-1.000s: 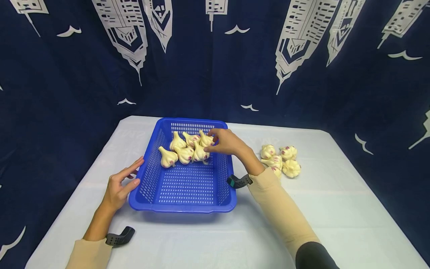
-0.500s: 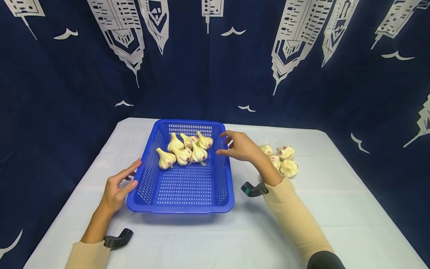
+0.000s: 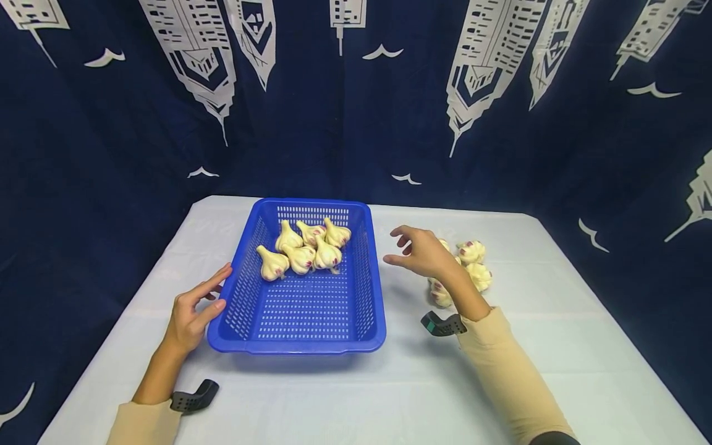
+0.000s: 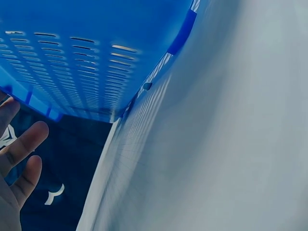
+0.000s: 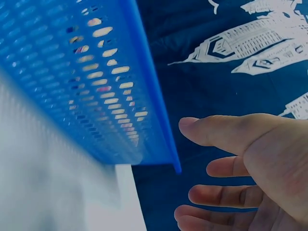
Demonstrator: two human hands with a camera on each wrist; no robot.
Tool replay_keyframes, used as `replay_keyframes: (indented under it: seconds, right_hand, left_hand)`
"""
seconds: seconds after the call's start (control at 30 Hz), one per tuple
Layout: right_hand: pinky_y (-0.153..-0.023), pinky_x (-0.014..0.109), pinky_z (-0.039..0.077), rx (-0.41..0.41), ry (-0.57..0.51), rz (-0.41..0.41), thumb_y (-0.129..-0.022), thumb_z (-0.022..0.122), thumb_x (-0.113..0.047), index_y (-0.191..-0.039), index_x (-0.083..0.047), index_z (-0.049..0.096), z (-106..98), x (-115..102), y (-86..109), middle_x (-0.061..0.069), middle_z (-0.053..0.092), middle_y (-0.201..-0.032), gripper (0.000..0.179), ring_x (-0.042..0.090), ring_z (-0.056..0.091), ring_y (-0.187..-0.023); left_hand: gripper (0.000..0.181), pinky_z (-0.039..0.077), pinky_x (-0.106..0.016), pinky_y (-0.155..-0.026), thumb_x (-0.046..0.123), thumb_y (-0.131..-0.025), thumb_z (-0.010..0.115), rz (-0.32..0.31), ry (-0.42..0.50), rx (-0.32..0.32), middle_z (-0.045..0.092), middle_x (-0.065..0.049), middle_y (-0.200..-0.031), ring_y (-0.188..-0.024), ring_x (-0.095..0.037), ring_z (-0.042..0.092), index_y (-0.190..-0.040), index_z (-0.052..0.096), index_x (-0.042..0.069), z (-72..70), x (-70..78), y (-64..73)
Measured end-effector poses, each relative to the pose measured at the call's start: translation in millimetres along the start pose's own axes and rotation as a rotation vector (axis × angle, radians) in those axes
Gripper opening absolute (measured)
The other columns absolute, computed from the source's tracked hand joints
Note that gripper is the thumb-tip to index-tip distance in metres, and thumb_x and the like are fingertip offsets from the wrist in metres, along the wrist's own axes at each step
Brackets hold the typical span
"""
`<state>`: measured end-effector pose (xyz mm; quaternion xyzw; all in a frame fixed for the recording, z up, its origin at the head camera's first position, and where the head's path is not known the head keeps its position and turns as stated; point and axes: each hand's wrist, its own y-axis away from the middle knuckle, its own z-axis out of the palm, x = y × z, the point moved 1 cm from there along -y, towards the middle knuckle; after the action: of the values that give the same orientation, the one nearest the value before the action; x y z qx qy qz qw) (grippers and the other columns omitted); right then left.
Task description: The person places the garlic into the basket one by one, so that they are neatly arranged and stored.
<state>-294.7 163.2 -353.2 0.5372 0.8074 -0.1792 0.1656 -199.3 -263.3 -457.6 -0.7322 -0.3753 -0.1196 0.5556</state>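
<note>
A blue plastic basket [image 3: 303, 347] with slotted walls holds several garlic bulbs [image 3: 274, 264] toward its far end. At its left side is my left hand [image 3: 186, 314], thumb and forefinger extended right at the rim. The left wrist view shows fingers [image 4: 30, 139] of that hand spread beside the basket's outer wall. My right hand [image 3: 424, 252] is in the air to the right of the basket, thumb apart from the loosely bent fingers and nothing between them. Behind it, partly hidden by hand and forearm, more garlic bulbs [image 3: 479, 276] lie in a cluster.
Everything stands on a table with a white cloth [image 3: 534, 346]. A dark blue curtain [image 3: 345, 142] with white building and bird prints hangs behind the table's far edge. Each wrist wears a black camera mount, such as the left mount [image 3: 194, 397].
My right hand has moved from over the garlic bulbs in the basket out to the right, past the rim. The left hand stays at the basket's left rim.
</note>
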Motion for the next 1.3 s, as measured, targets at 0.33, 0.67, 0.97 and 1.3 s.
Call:
replay_keyframes:
  seconds: [0.33, 0.67, 0.97, 1.3]
  right_hand:
    - [-0.080, 0.045, 0.054, 0.062, -0.018, 0.013, -0.084, 0.077, -0.029, -0.126, 0.000, 0.060, -2.6, 24.1, 16.0, 0.021, 0.067, -0.107, 0.054, 0.032, 0.067, -0.093]
    - [-0.078, 0.045, 0.054, 0.106, -0.043, 0.035, -0.085, 0.076, -0.024, -0.125, 0.006, 0.060, -6.0, 54.8, 30.8, 0.023, 0.066, -0.104, 0.052, 0.034, 0.067, -0.092]
    - [-0.081, 0.048, 0.054, 0.129, -0.044, 0.065, -0.086, 0.076, -0.021, -0.123, 0.010, 0.058, -7.9, 81.5, 45.4, 0.026, 0.066, -0.104, 0.052, 0.037, 0.067, -0.092]
    - [-0.076, 0.046, 0.054, 0.126, -0.006, 0.081, -0.081, 0.080, -0.013, -0.118, 0.011, 0.061, -2.3, 95.6, 57.5, 0.020, 0.066, -0.097, 0.048, 0.034, 0.067, -0.087]
  left_hand:
    - [0.051, 0.042, -0.019, -0.075, -0.007, -0.076, 0.056, -0.011, 0.014, 0.013, 0.058, -0.020, -0.134, -0.095, -0.001, 0.060, -0.127, 0.062, -0.007, 0.8, 0.9, -0.2]
    - [0.051, 0.042, -0.018, -0.075, -0.006, -0.078, 0.056, -0.005, 0.009, 0.005, 0.058, -0.019, -0.135, -0.096, -0.001, 0.060, -0.128, 0.061, -0.007, 0.3, 1.6, -0.4]
    - [0.051, 0.042, -0.018, -0.075, -0.007, -0.077, 0.056, 0.001, 0.007, 0.006, 0.058, -0.018, -0.136, -0.096, 0.000, 0.059, -0.128, 0.061, -0.009, -0.1, 1.3, -0.2]
    - [0.051, 0.042, -0.019, -0.076, -0.006, -0.079, 0.055, -0.008, 0.014, -0.010, 0.057, -0.014, -0.138, -0.097, -0.001, 0.059, -0.129, 0.060, -0.008, -0.3, 2.2, 0.1]
